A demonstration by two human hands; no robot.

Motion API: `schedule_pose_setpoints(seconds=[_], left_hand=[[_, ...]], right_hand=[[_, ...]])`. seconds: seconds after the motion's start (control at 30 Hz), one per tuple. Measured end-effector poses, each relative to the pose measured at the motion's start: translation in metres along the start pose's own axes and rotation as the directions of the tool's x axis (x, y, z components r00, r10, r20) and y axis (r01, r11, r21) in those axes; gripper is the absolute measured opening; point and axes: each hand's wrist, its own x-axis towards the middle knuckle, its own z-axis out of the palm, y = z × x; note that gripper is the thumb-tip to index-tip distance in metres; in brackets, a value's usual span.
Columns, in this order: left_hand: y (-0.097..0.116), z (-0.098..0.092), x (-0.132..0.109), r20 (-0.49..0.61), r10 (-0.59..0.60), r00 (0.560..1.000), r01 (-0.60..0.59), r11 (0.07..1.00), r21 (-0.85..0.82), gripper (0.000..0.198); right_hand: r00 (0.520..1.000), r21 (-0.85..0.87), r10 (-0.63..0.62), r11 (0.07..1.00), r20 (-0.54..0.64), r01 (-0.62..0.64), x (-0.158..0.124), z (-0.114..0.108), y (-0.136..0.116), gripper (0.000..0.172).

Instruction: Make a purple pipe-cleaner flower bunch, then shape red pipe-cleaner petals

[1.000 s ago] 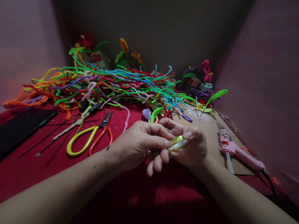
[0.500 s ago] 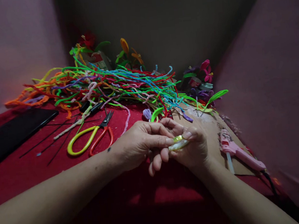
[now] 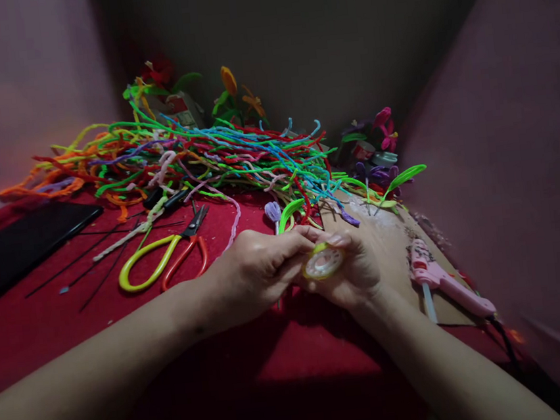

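Observation:
A small roll of tape (image 3: pixel 323 262), yellowish with a pale toothed core, is held tilted between my two hands, its flat side facing me. My right hand (image 3: pixel 350 272) is closed around it, with the thumb on the upper rim. My left hand (image 3: pixel 260 265) is closed too, its fingers pinched together against the roll's left edge. Whether a loose tape end lies between those fingers is hidden. Just beyond the hands lie a purple pipe-cleaner bud (image 3: pixel 273 211) and a bright green looped leaf (image 3: pixel 290 213).
Left of my hands lie scissors (image 3: pixel 184 240) with yellow and red handles, thin dark wires, and a black flat object (image 3: pixel 30 240). A heap of colourful pipe cleaners (image 3: pixel 215 157) spreads behind. A pink glue gun (image 3: pixel 453 289) rests on cardboard (image 3: pixel 387 246) at right.
The roll has turned from edge-on to showing its flat side. My left hand's spread lower fingers have curled in. The view has shifted slightly.

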Motion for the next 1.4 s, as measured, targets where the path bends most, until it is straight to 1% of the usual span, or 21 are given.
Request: schedule_pose_setpoints(seconds=[0.03,0.1,0.2,0.27,0.33,0.43,0.5,0.53,0.7,0.77,0.83,0.93,1.0,1.03,1.07,1.13,1.17,1.23,1.3,1.37,1.4], left_hand=[[-0.003,0.000,-0.001,0.010,0.042,0.999,-0.042,0.995,0.086,0.016],[-0.010,0.001,-0.002,0.054,0.082,0.995,-0.092,0.969,0.228,0.018],[-0.016,0.000,-0.004,0.125,0.087,0.988,-0.127,0.925,0.359,0.020],[-0.015,-0.001,-0.004,0.158,0.072,0.985,-0.131,0.908,0.397,0.018],[-0.011,-0.003,-0.004,0.191,0.076,0.979,-0.152,0.893,0.424,0.021],[-0.006,-0.004,-0.005,0.252,0.135,0.958,-0.239,0.863,0.445,0.027],[-0.005,-0.002,-0.006,0.254,0.173,0.952,-0.275,0.849,0.452,0.027],[-0.005,-0.001,-0.007,0.241,0.176,0.954,-0.271,0.847,0.456,0.025],[-0.009,0.004,-0.008,0.143,0.121,0.982,-0.171,0.888,0.427,0.020],[-0.010,0.004,-0.007,0.075,0.114,0.991,-0.134,0.904,0.405,0.018],[-0.009,0.003,-0.006,0.006,0.079,0.997,-0.076,0.930,0.360,0.016],[-0.002,-0.001,-0.001,-0.063,-0.061,0.996,0.072,0.980,0.185,0.013],[0.003,-0.004,0.003,-0.050,-0.210,0.977,0.209,0.978,-0.012,0.013],[0.004,-0.006,0.005,-0.014,-0.295,0.955,0.291,0.948,-0.126,0.014],[0.004,-0.007,0.007,0.048,-0.380,0.924,0.380,0.894,-0.237,0.014],[0.002,-0.010,0.010,0.210,-0.505,0.837,0.544,0.724,-0.424,0.014],[0.000,-0.012,0.010,0.289,-0.532,0.796,0.599,0.627,-0.498,0.013],[-0.006,-0.013,0.010,0.419,-0.532,0.735,0.663,0.439,-0.606,0.012],[-0.013,-0.014,0.009,0.510,-0.511,0.692,0.692,0.269,-0.670,0.013],[-0.018,-0.013,0.008,0.580,-0.489,0.651,0.710,0.122,-0.694,0.015],[-0.020,-0.012,0.008,0.606,-0.478,0.635,0.713,0.062,-0.698,0.016]], right_hand=[[1.000,0.001,0.018,1.000,0.001,-0.018,0.000,-0.001,0.000,0.036],[0.998,0.002,0.062,0.998,-0.013,-0.062,0.000,-0.002,-0.001,0.034],[0.991,-0.006,0.122,0.992,-0.045,-0.123,0.001,-0.002,-0.002,0.031],[0.988,-0.018,0.142,0.989,-0.061,-0.144,0.000,-0.002,-0.001,0.029],[0.985,-0.023,0.156,0.987,-0.074,-0.158,0.000,-0.001,-0.001,0.027],[0.981,-0.009,0.173,0.985,-0.083,-0.175,0.000,0.000,-0.001,0.026],[0.979,-0.002,0.188,0.982,-0.084,-0.189,0.000,0.001,-0.002,0.026],[0.977,0.002,0.194,0.981,-0.085,-0.195,0.000,0.002,-0.002,0.026],[0.979,-0.003,0.185,0.983,-0.088,-0.186,0.000,0.001,0.000,0.028],[0.983,-0.044,0.173,0.983,-0.061,-0.176,0.000,0.001,0.001,0.028],[0.988,-0.080,0.149,0.985,-0.047,-0.152,0.000,0.001,0.002,0.027],[0.992,-0.109,0.108,0.988,-0.058,-0.114,-0.002,0.006,0.002,0.029],[0.994,-0.144,0.083,0.985,-0.076,-0.093,-0.003,0.011,0.002,0.031],[0.994,-0.169,0.062,0.983,-0.086,-0.076,-0.004,0.013,0.001,0.032],[0.995,-0.199,0.030,0.979,-0.098,-0.049,-0.005,0.016,0.001,0.032],[0.993,-0.272,-0.057,0.962,-0.105,0.027,-0.006,0.021,0.002,0.031],[0.990,-0.312,-0.108,0.947,-0.095,0.074,-0.006,0.022,0.003,0.031],[0.975,-0.399,-0.212,0.901,-0.064,0.170,-0.008,0.025,0.004,0.032],[0.952,-0.502,-0.305,0.828,-0.031,0.249,-0.009,0.026,0.005,0.035],[0.920,-0.628,-0.392,0.716,0.002,0.306,-0.011,0.027,0.007,0.039],[0.897,-0.691,-0.441,0.640,0.030,0.337,-0.012,0.027,0.007,0.040]])
